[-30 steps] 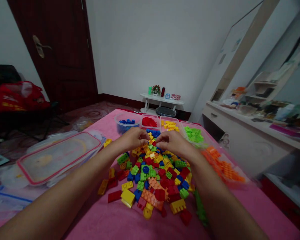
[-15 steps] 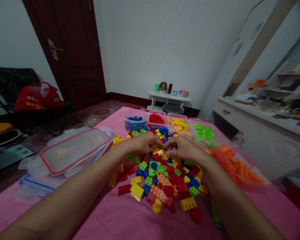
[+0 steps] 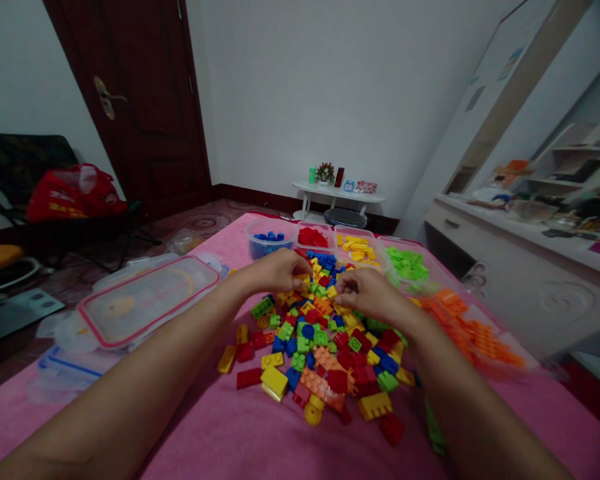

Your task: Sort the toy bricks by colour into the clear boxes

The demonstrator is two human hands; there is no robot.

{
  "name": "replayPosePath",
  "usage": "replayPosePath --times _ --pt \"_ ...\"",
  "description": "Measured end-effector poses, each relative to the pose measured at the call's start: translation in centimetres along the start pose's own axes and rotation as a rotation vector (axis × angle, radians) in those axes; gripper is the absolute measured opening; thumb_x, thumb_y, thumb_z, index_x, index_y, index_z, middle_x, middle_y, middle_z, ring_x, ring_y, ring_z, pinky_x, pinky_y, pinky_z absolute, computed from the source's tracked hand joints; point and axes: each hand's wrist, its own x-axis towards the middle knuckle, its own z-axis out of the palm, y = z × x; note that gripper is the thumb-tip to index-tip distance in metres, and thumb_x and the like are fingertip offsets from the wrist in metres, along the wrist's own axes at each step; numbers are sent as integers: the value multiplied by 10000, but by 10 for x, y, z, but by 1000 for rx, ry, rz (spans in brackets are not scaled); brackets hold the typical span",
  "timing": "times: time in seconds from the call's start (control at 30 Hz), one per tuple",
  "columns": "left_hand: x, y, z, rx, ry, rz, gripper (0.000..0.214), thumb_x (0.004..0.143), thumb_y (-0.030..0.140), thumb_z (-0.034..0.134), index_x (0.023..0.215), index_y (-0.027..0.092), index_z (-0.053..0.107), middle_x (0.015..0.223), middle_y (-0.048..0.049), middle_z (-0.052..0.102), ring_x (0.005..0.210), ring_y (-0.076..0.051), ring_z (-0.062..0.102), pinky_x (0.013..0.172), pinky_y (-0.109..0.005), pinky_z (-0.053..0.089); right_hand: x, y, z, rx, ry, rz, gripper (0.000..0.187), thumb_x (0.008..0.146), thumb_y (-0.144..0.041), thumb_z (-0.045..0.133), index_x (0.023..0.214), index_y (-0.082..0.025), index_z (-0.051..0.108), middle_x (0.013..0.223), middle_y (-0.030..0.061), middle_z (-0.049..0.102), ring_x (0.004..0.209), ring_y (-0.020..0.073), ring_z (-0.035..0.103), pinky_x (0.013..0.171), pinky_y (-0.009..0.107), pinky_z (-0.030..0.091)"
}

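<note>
Many blks [image 3: 320,340] on pink cloth [image 3: 215,433], dk door [image 3: 135,100] & wht wall [image 3: 320,87] behind.

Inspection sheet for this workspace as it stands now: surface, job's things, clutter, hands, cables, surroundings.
Surface: pink cloth.
Job's things: mixed brick pile; clear containers behind it and to its right hold blue bricks, red bricks, yellow bricks, green bricks and orange bricks.
Clutter: overlapping lids at the left.
Hands: left hand and right hand apart at the pile's far part; grip on any brick unclear.
Cables: nothing seen.
Surroundings: dark door, red bag on a chair, low white stand, drawer unit at the right.
</note>
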Motion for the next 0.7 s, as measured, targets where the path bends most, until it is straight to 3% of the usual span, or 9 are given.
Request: replayPosePath --times 0.1,0.27,0.47,0.6,0.7 --pt "-5 -8 -15 75 -89 -75 317 699 198 538 969 174 703 712 -4 660 572 -115 530 551 -205 362 -4 8 -17 53 30 -2 78 686 -204 558 701 -153 614 606 -9 586 555 105 509 522 204 353" --pt "-10 -16 -18 127 -255 -134 341 669 212 591 998 203 680 762 -2 667 613 -120 549 546 -192 361 -13 22 -33 1 -135 44 94 636 -156 537 656 -149 628 622 1 616 572 118 526 532 212 366" --pt "-9 -11 -6 218 -212 -118 464 623 271 665 1077 196 608 915 -47 665 750 -178 590 593 -222 397 -24 33 -39 -101 -296 206 23 606 -155 592 608 -168 573 555 -10 576 515 115 505 475 209 322" --pt "-9 -6 5 318 -150 -178 565 583 322 698 1119 209 561 971 -76 645 817 -225 602 609 -245 416 -22 30 -29 -193 -235 181 201 566 -293 711 691 -186 597 640 -7 591 565 121 500 484 216 300" --pt "-9 -3 9 376 -128 -214 584 586 336 704 1138 228 548 994 -81 636 864 -235 601 656 -249 427 -17 26 -24 -276 -193 205 165 615 -323 676 631 -184 589 583 -14 549 532 109 461 473 224 262"
